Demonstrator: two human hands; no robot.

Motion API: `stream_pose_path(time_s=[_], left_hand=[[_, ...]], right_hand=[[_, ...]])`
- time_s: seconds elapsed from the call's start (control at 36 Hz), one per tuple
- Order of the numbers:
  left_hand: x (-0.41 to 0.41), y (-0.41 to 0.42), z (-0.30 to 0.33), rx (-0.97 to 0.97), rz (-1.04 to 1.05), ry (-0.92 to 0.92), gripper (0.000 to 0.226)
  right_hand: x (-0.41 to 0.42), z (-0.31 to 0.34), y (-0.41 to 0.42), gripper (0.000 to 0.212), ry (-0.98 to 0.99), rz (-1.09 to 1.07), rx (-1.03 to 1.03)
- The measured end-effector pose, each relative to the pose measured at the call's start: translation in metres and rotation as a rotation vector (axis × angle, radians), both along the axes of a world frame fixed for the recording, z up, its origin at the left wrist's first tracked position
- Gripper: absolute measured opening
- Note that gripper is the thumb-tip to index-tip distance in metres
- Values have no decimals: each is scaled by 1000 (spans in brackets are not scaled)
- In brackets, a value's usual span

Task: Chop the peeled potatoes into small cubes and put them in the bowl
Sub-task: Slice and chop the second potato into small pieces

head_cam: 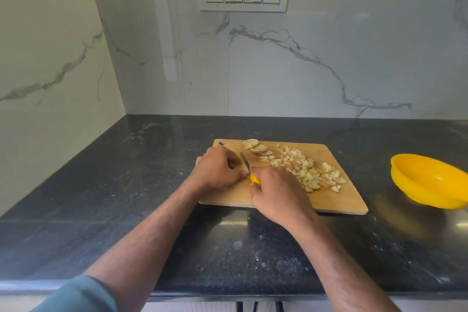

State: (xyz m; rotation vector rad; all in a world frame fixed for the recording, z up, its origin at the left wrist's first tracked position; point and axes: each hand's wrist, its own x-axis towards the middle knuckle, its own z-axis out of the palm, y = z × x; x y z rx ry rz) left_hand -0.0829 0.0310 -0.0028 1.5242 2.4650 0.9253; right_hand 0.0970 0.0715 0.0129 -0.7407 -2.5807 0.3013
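Nearest, the right hand (276, 195) gripped the knife (249, 168), fingers wrapped round its yellow handle. The left hand (217, 168) had fingers curled, pinching a potato piece (243, 169) on the cutting board (336, 200). Beyond lay many cubes (301, 167) and uncut slices (257, 147). The yellow bowl (428, 180), right on the desk (101, 185), looked empty; roughly halfway.

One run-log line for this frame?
phase: chopping | left hand: steadies potato piece | right hand: holds knife | cubes: on board | bowl: looks empty
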Motion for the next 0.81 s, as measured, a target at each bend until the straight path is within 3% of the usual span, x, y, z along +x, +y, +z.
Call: stream_pose_path(time_s=[0.36, 0.56, 0.67, 0.81], left_hand=[[4, 3, -2, 16, 75, -36, 27], [4, 0, -1, 3, 40, -44, 32], [-3, -5, 1, 10, -22, -95, 39], [-8, -6, 3, 39, -35, -103, 31]], right_hand=[[7, -8, -2, 23, -97, 23, -5], [26, -11, -6, 44, -10, 32, -22], [33, -14, -9, 45, 53, 18, -16], [31, -14, -7, 46, 87, 17, -22]])
